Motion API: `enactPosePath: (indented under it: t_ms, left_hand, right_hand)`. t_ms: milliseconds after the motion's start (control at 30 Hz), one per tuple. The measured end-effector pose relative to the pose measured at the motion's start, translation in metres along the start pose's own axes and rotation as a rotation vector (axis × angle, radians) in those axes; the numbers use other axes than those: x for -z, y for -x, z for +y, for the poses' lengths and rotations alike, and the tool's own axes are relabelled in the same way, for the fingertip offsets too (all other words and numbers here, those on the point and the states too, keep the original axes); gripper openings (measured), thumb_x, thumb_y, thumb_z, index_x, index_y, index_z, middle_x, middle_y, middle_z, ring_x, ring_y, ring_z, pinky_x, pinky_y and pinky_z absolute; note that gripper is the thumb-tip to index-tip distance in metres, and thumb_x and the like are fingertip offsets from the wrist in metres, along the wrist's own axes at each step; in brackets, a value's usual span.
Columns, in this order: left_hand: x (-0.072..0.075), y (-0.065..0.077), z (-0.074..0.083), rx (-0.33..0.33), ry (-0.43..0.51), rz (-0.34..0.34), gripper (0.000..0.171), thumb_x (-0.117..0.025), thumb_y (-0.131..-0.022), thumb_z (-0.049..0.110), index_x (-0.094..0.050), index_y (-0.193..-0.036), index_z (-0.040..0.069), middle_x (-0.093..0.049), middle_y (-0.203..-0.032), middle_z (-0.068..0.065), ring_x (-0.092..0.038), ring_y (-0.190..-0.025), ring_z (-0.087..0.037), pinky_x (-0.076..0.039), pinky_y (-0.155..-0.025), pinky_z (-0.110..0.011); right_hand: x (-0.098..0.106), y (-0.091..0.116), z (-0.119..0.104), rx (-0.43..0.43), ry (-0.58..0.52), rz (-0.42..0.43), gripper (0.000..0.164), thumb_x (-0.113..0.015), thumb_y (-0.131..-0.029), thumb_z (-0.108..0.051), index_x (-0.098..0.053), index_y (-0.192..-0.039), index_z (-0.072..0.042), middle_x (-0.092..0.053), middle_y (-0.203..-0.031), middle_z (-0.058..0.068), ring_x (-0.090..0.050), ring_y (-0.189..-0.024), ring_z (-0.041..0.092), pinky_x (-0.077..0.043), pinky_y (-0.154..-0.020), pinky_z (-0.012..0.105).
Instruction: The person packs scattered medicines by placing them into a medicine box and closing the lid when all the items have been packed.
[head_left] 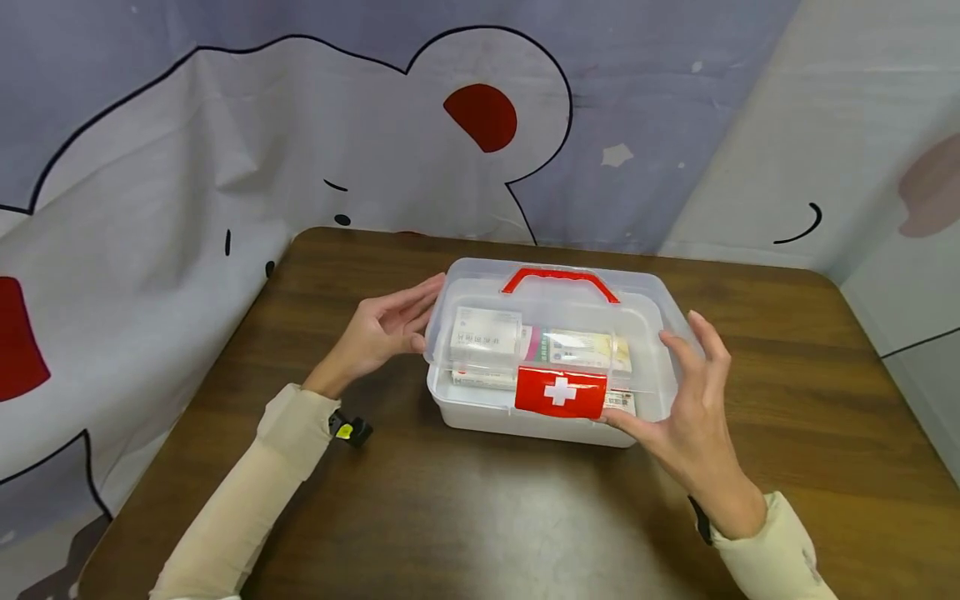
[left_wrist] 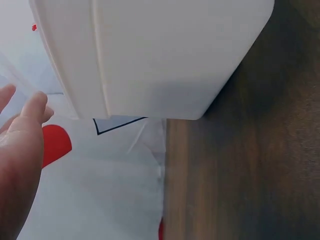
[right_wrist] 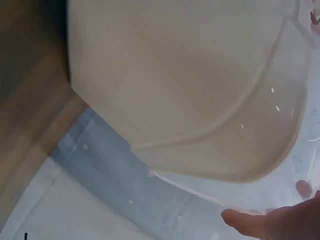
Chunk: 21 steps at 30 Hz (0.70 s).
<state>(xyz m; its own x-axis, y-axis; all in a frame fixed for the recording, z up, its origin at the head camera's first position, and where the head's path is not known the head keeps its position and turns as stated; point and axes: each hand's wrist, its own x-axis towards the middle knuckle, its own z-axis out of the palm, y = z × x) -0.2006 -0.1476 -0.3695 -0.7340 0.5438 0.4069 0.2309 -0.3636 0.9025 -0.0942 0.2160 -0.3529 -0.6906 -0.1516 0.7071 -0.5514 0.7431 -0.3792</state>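
A white plastic first-aid box (head_left: pixel 540 427) stands on the table, with a clear lid (head_left: pixel 480 279), a red handle (head_left: pixel 562 273) and a red front latch (head_left: pixel 536 392) with a white cross. Several medicine boxes (head_left: pixel 486 329) show through the lid, whose front edge looks slightly raised. My right hand (head_left: pixel 693 425) spans the lid's right front corner, thumb at the latch, fingers at the side. In the right wrist view its fingertips (right_wrist: pixel 242 220) meet the lid's edge. My left hand (head_left: pixel 382 329), fingers extended, is beside the lid's left side; contact there is unclear.
The brown wooden table (head_left: pixel 465 517) has rounded far corners. Behind it hangs a cartoon-patterned curtain (head_left: pixel 360 133), which also runs along the left and right. A black wrist device (head_left: pixel 351 429) is strapped near my left hand.
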Motion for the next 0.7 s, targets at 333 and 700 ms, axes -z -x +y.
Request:
enactPosePath:
  t_ms: [333, 700]
  left_hand:
    - [0.004, 0.013, -0.004, 0.050, -0.090, -0.042, 0.086, -0.077, -0.066, 0.012, -0.032, -0.138, -0.006, -0.021, -0.149, -0.016, -0.022, -0.137, -0.024, -0.027, -0.104, -0.030]
    - [0.006, 0.020, -0.008, 0.081, -0.108, -0.070, 0.087, -0.076, -0.067, 0.004, -0.030, -0.140, -0.003, -0.017, -0.151, -0.012, -0.018, -0.138, -0.022, -0.024, -0.106, -0.031]
  right_hand:
    - [-0.014, 0.020, 0.002, 0.039, 0.032, -0.041, 0.095, -0.063, -0.066, -0.068, -0.040, -0.127, 0.002, -0.023, -0.142, 0.023, -0.021, -0.131, 0.036, -0.031, -0.103, 0.034]
    - [-0.023, 0.028, 0.004, 0.036, 0.034, -0.072, 0.096, -0.061, -0.065, -0.070, -0.039, -0.129, -0.002, -0.021, -0.142, 0.022, -0.016, -0.132, 0.040, -0.028, -0.100, 0.052]
